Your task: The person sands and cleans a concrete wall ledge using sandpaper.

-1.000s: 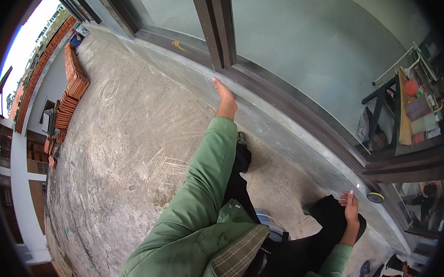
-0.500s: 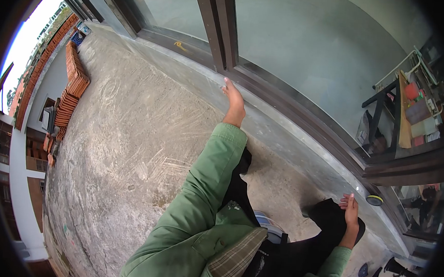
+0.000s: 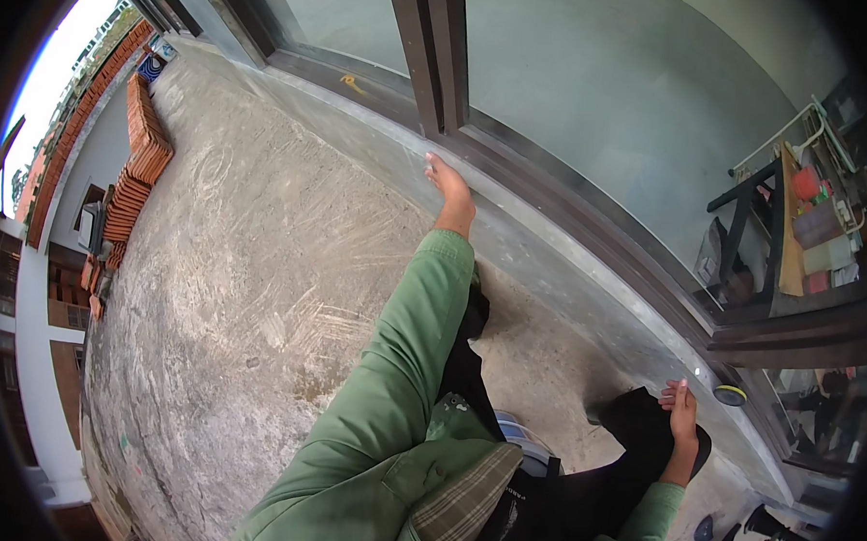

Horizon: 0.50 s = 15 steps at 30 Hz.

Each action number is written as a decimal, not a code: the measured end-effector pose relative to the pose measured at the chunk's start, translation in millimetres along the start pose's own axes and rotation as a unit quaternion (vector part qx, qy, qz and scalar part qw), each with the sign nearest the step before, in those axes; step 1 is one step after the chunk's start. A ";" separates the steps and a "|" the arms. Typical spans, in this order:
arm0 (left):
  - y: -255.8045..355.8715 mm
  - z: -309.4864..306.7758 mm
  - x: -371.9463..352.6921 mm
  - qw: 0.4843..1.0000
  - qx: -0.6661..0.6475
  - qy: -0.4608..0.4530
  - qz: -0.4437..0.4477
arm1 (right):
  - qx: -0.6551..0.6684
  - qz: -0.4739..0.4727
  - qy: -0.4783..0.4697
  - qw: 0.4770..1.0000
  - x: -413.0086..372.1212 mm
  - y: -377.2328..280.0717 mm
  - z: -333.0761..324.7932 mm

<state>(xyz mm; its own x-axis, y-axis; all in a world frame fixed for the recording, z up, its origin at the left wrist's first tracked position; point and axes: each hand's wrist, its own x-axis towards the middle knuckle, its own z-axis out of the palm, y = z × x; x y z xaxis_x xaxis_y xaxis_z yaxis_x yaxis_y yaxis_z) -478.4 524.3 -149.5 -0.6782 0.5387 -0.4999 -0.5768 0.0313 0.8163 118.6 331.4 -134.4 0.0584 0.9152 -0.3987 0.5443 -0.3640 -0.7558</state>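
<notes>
My left hand (image 3: 449,189) is stretched out over the concrete beside the low ledge under the window frame. Its fingers are loosely extended, and I see nothing held in them. Lower right, my right hand (image 3: 681,417) hovers by my dark-trousered knee (image 3: 630,414), fingers apart and slightly bent, with no object visible. Nearest to it on the ledge is a round yellow-and-black disc (image 3: 731,395). A small yellow item (image 3: 351,83) lies on the brown window frame (image 3: 554,179), farther up and left of my left hand.
Large glass panes (image 3: 596,94) rise past the ledge. Behind the glass is a cluttered wooden shelf (image 3: 792,218). Stacked orange tiles (image 3: 138,161) stand at the far left on the concrete floor (image 3: 251,243). A blue-and-white bucket (image 3: 523,434) is between my legs. Part of another person shows bottom right.
My left hand has shifted slightly left in the view, its fingers tilting more to the left. The right hand stays almost where it was, with a small change in its fingers.
</notes>
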 end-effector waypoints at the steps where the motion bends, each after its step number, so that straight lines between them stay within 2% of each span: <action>1: 5.1 -0.3 1.6 0.999 -0.052 0.004 -0.016 | -0.001 -0.002 0.003 1.000 1.0 -2.5 0.1; 5: 3.9 13.3 -10.4 1.000 -0.018 0.014 -0.016 | 0.003 -0.002 0.014 1.000 -0.8 -2.2 -2.4; 7: 1.4 9.4 -14.2 0.999 0.001 -0.010 0.044 | 0.005 0.001 0.012 1.000 0.5 0.1 -3.3; 11: -10.1 1.2 9.1 0.997 0.032 0.023 0.061 | 0.006 0.003 0.008 1.000 1.4 -0.4 -1.3; 13: -8.8 2.5 3.2 0.998 -0.054 0.006 -0.029 | 0.007 -0.001 0.014 1.000 1.0 -1.5 -3.3; 15: -9.1 11.3 -2.8 0.998 -0.067 -0.019 -0.010 | 0.014 0.004 0.016 1.000 -0.7 -1.0 -3.7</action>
<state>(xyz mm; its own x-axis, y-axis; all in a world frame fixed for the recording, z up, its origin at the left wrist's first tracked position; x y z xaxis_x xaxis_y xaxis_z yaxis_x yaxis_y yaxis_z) -466.1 532.0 -152.3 -0.6489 0.5711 -0.5027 -0.6480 -0.0686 0.7586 121.1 331.8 -131.5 0.0896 0.9174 -0.3878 0.5209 -0.3750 -0.7668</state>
